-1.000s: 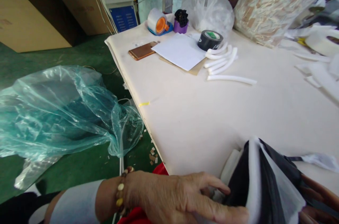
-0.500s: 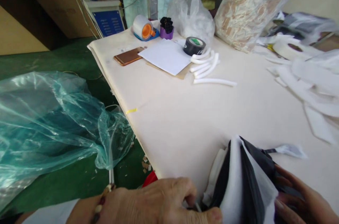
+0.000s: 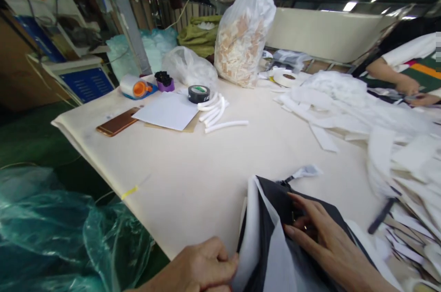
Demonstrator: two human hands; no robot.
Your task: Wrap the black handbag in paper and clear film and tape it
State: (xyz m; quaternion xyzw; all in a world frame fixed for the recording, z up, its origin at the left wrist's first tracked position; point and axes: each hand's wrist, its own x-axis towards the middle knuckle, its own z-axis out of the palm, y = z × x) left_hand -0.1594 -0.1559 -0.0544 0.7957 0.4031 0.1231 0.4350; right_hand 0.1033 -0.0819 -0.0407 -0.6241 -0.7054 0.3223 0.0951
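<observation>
A black fabric piece with white foam padding point(image 3: 272, 232) lies at the near edge of the cream table point(image 3: 193, 172). My left hand point(image 3: 203, 266) is closed, pinching the white padding's left edge at the table's rim. My right hand point(image 3: 320, 237) lies on top of the black fabric, fingers bent and pressing into a fold. A small white label point(image 3: 305, 172) sticks out from the piece's far corner.
A phone point(image 3: 117, 122), white sheet point(image 3: 168, 111), black tape roll point(image 3: 199, 94), white foam tubes point(image 3: 217, 115) and tape dispenser point(image 3: 136, 87) sit at the far left. Bags point(image 3: 243, 34) stand behind. White foam strips point(image 3: 379, 131) pile up right, beside another person's arm point(image 3: 392, 78). A teal plastic bag point(image 3: 58, 232) hangs left.
The view has lifted and swung right, revealing the foam pile and another person. My right hand has moved onto the top of the black fabric; my left still pinches the padding.
</observation>
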